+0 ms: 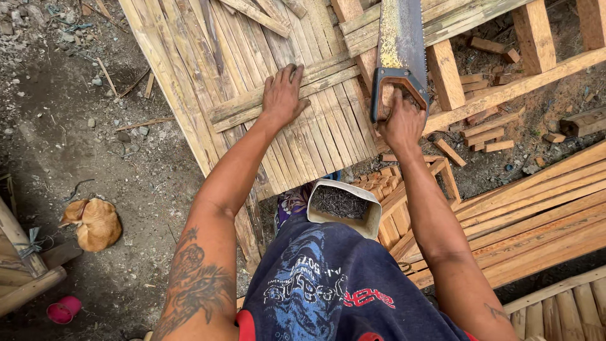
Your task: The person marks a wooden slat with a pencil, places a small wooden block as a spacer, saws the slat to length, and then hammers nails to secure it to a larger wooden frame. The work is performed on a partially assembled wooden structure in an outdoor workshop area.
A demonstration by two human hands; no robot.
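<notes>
My right hand point(399, 120) grips the wooden handle of a rusty hand saw point(401, 44), whose blade points away from me across the bamboo slats. My left hand point(282, 95) lies flat, fingers spread, pressing on a cross strip of the split-bamboo panel point(252, 76) beside the saw. A wooden frame point(492, 95) of thick beams lies under the panel at the right. On my lap rests a cut plastic container point(344, 207) filled with small nails.
Wood offcuts point(486, 136) litter the dirt under the frame. Long planks point(536, 215) are stacked at the right. An orange animal point(95, 222) lies curled on the ground at the left, near a pink cup point(63, 309) and a bamboo piece point(25, 278).
</notes>
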